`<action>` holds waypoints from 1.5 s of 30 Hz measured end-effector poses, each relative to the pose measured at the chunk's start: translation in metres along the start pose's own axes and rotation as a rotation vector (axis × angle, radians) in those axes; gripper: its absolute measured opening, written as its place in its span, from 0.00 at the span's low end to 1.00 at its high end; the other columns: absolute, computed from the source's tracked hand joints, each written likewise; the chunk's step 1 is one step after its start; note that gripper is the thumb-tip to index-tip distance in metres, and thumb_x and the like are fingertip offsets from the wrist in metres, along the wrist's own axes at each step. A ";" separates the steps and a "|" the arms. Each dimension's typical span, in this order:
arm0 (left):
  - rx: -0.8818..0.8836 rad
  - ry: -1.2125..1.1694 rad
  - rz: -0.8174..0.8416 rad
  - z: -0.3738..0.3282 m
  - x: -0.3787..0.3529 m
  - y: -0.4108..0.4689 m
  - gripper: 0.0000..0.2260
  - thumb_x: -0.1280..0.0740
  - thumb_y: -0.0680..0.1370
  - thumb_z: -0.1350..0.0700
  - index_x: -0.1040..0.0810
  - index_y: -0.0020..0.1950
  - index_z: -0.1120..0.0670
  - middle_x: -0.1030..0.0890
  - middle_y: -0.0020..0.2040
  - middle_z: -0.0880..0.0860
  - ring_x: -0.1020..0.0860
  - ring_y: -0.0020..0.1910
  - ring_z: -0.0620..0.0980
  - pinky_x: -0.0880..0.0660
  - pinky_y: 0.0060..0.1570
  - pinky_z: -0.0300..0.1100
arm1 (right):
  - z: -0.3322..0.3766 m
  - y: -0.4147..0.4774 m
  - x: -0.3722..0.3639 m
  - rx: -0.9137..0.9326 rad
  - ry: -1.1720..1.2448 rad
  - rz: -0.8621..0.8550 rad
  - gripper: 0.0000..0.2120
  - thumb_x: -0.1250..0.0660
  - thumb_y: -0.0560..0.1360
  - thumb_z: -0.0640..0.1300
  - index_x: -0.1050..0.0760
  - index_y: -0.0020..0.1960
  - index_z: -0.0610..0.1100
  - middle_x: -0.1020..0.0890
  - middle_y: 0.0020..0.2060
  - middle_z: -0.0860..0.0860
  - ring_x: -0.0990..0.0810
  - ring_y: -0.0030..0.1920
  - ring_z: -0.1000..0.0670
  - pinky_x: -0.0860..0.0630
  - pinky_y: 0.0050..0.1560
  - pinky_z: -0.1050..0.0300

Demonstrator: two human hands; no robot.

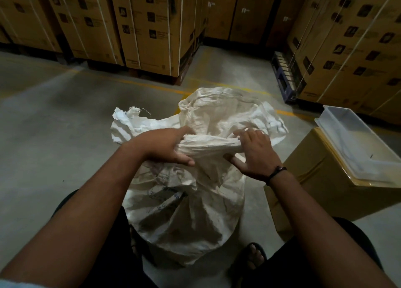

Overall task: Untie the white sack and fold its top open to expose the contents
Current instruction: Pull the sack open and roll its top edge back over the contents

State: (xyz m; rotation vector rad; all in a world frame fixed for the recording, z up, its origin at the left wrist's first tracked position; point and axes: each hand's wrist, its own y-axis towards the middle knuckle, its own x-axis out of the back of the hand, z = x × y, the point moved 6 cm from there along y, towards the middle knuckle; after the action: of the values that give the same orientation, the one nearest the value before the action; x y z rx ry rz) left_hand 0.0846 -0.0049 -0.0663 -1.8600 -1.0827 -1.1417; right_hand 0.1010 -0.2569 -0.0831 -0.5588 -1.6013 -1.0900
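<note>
Left hand [165, 145] and right hand [256, 155] both clench the twisted neck [208, 145] of the white sack [195, 218], which stands on the concrete floor [54, 136] between the person's feet (its blue writing is illegible), beside a cardboard box [321, 179].

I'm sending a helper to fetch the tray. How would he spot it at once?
Right of the white sack stands a lone brown box, apart from the stacked cartons. The tray lies on top of it: shallow, pale, translucent plastic, the only thing here that is not cardboard or cloth.
</note>
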 end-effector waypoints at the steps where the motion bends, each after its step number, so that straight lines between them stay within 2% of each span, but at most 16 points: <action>1: 0.029 0.029 0.053 0.006 -0.001 -0.001 0.37 0.26 0.68 0.30 0.32 0.73 0.42 0.22 0.64 0.44 0.23 0.61 0.48 0.27 0.59 0.47 | -0.001 -0.001 -0.004 -0.003 -0.021 0.038 0.27 0.31 0.72 0.60 0.29 0.65 0.46 0.23 0.54 0.46 0.27 0.54 0.42 0.30 0.55 0.44; 5: 0.095 0.106 0.110 0.017 -0.003 -0.004 0.26 0.26 0.74 0.39 0.26 0.70 0.45 0.21 0.66 0.47 0.23 0.61 0.50 0.28 0.58 0.45 | -0.015 0.001 -0.007 -0.100 -0.061 0.042 0.16 0.30 0.70 0.39 0.24 0.57 0.43 0.20 0.46 0.42 0.21 0.45 0.36 0.25 0.42 0.46; 7: 0.142 0.218 0.046 0.017 0.003 -0.002 0.25 0.31 0.80 0.48 0.31 0.76 0.44 0.24 0.71 0.50 0.24 0.66 0.52 0.30 0.55 0.45 | -0.019 0.002 -0.007 -0.201 -0.070 0.011 0.14 0.30 0.69 0.37 0.24 0.54 0.42 0.21 0.43 0.40 0.22 0.36 0.35 0.26 0.31 0.49; 11: 0.133 0.457 -0.136 -0.005 0.010 -0.002 0.29 0.39 0.80 0.60 0.39 0.80 0.43 0.23 0.70 0.54 0.23 0.65 0.56 0.26 0.51 0.48 | -0.020 -0.001 -0.014 -0.323 -0.069 0.009 0.19 0.34 0.69 0.32 0.25 0.59 0.38 0.22 0.46 0.37 0.23 0.32 0.34 0.28 0.29 0.49; 13: 0.095 0.475 -0.131 -0.013 0.006 -0.002 0.27 0.38 0.80 0.56 0.39 0.79 0.44 0.21 0.66 0.54 0.23 0.62 0.57 0.28 0.51 0.48 | -0.023 -0.002 -0.019 -0.341 -0.039 0.030 0.19 0.36 0.70 0.30 0.26 0.60 0.37 0.24 0.49 0.37 0.24 0.32 0.34 0.28 0.28 0.48; 15: 0.052 0.453 -0.071 -0.014 -0.004 -0.004 0.27 0.37 0.81 0.42 0.39 0.78 0.45 0.21 0.66 0.54 0.24 0.63 0.57 0.30 0.58 0.49 | -0.025 -0.004 -0.024 -0.297 -0.009 0.063 0.19 0.36 0.71 0.31 0.27 0.61 0.38 0.27 0.52 0.38 0.25 0.33 0.34 0.26 0.30 0.45; 17: 0.027 0.418 -0.077 -0.013 -0.011 -0.009 0.36 0.45 0.76 0.25 0.33 0.76 0.46 0.24 0.68 0.52 0.28 0.67 0.54 0.31 0.65 0.53 | -0.025 -0.005 -0.025 -0.230 -0.001 0.073 0.19 0.34 0.70 0.32 0.27 0.61 0.40 0.27 0.51 0.40 0.26 0.34 0.35 0.24 0.33 0.44; 19: -0.022 0.329 -0.208 -0.018 -0.010 -0.012 0.41 0.52 0.74 0.21 0.25 0.70 0.49 0.26 0.69 0.49 0.32 0.68 0.51 0.30 0.65 0.53 | -0.022 -0.004 -0.016 -0.177 0.005 0.048 0.20 0.31 0.68 0.34 0.25 0.60 0.41 0.27 0.51 0.41 0.26 0.35 0.35 0.25 0.36 0.46; 25: -0.069 0.224 -0.199 -0.021 -0.021 -0.001 0.23 0.36 0.76 0.31 0.29 0.58 0.48 0.20 0.54 0.49 0.22 0.52 0.53 0.26 0.45 0.48 | 0.005 -0.010 -0.002 0.024 0.115 0.170 0.34 0.27 0.67 0.59 0.29 0.70 0.51 0.28 0.63 0.48 0.30 0.63 0.44 0.30 0.60 0.43; 27: -0.097 0.271 -0.231 -0.027 -0.022 0.000 0.22 0.36 0.78 0.33 0.31 0.60 0.49 0.18 0.52 0.52 0.21 0.50 0.57 0.29 0.42 0.47 | 0.019 -0.011 0.009 0.140 0.279 0.147 0.32 0.26 0.68 0.60 0.27 0.69 0.50 0.26 0.64 0.50 0.28 0.64 0.46 0.28 0.63 0.44; 31: -0.257 0.320 -0.466 -0.062 -0.013 -0.004 0.19 0.38 0.82 0.40 0.36 0.66 0.50 0.15 0.47 0.55 0.18 0.42 0.61 0.35 0.34 0.45 | 0.031 -0.008 0.024 0.195 0.378 0.126 0.34 0.24 0.71 0.54 0.32 0.73 0.49 0.25 0.68 0.51 0.24 0.63 0.50 0.23 0.59 0.55; 34: -0.360 0.301 -0.543 -0.083 -0.020 -0.008 0.18 0.35 0.82 0.44 0.39 0.63 0.49 0.16 0.40 0.53 0.19 0.32 0.59 0.37 0.28 0.42 | 0.031 -0.009 0.025 0.197 0.182 -0.039 0.25 0.28 0.73 0.48 0.28 0.69 0.48 0.17 0.59 0.47 0.16 0.49 0.43 0.19 0.39 0.49; 37: -0.273 0.214 -0.474 -0.083 -0.017 -0.002 0.21 0.34 0.80 0.41 0.40 0.66 0.44 0.16 0.51 0.49 0.18 0.43 0.53 0.32 0.35 0.43 | 0.028 -0.013 0.028 0.263 0.014 -0.246 0.19 0.29 0.73 0.40 0.27 0.62 0.45 0.15 0.45 0.44 0.17 0.36 0.39 0.22 0.28 0.50; 40: -0.204 0.255 -0.417 -0.062 -0.004 -0.003 0.31 0.29 0.74 0.37 0.37 0.73 0.43 0.17 0.57 0.47 0.19 0.52 0.51 0.29 0.46 0.45 | 0.010 -0.011 0.037 0.186 -0.064 -0.349 0.16 0.29 0.75 0.38 0.25 0.62 0.42 0.16 0.47 0.42 0.17 0.38 0.39 0.22 0.30 0.48; 43: -0.084 0.320 -0.336 -0.032 0.001 -0.004 0.34 0.33 0.75 0.32 0.37 0.77 0.45 0.17 0.57 0.49 0.19 0.55 0.53 0.26 0.51 0.48 | -0.014 -0.005 0.031 0.108 -0.100 -0.230 0.20 0.29 0.74 0.38 0.27 0.65 0.43 0.17 0.51 0.42 0.18 0.42 0.37 0.24 0.36 0.47; 45: -0.044 0.357 -0.357 -0.027 -0.009 0.000 0.29 0.35 0.79 0.41 0.38 0.78 0.47 0.19 0.64 0.51 0.20 0.57 0.55 0.26 0.49 0.49 | -0.018 -0.005 0.016 0.057 -0.086 -0.032 0.26 0.29 0.72 0.40 0.30 0.69 0.45 0.19 0.57 0.43 0.19 0.51 0.37 0.27 0.46 0.47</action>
State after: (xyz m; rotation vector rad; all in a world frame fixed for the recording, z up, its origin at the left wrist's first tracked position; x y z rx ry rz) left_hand 0.0734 -0.0308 -0.0645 -1.4485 -1.2119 -1.6400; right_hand 0.1012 -0.2769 -0.0700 -0.5502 -1.7158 -1.0531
